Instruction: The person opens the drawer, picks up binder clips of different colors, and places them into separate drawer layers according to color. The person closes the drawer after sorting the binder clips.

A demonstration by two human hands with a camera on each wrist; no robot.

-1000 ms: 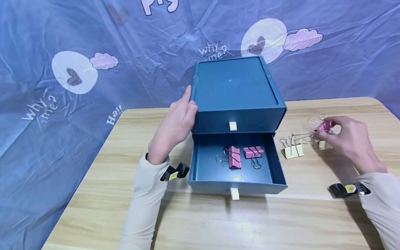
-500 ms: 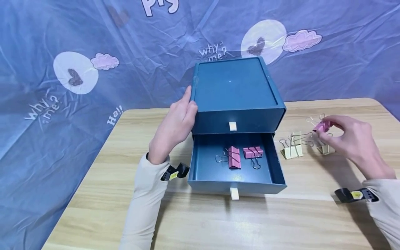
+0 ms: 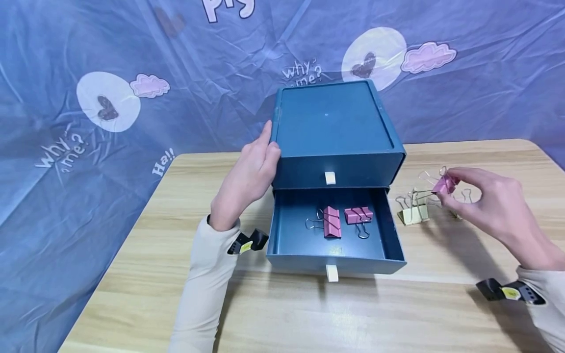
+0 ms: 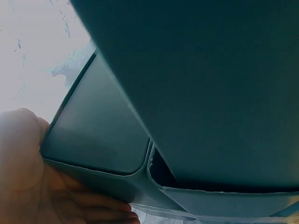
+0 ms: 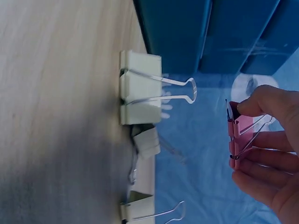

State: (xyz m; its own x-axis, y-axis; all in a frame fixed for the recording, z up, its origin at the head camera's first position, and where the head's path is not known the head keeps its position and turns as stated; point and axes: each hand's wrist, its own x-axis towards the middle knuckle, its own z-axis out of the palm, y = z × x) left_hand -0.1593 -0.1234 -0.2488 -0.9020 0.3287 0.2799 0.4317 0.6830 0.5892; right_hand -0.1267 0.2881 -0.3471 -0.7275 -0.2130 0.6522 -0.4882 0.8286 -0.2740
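Observation:
A blue two-drawer box [image 3: 335, 122] stands on the table, its lower drawer [image 3: 300, 247] pulled out. Two pink binder clips, one [image 3: 332, 222] on the left and one [image 3: 358, 214] on the right, lie inside that drawer. My left hand [image 3: 247, 179] rests against the box's left side, fingers fairly straight; in the left wrist view the hand [image 4: 60, 186] touches the box wall. Between thumb and fingers my right hand [image 3: 503, 206] pinches a third pink clip [image 3: 445, 185], held above the table. The right wrist view shows this clip [image 5: 240, 135] in the hand [image 5: 275, 154].
Pale yellow binder clips stand on the table right of the box, one [image 3: 413, 214] near the drawer's side and others partly behind the held clip. A blue printed cloth [image 3: 220, 88] hangs behind the wooden table [image 3: 145, 274].
My right hand has moved the pink clip left and slightly down, towards the box. My left hand and the drawer stay in place.

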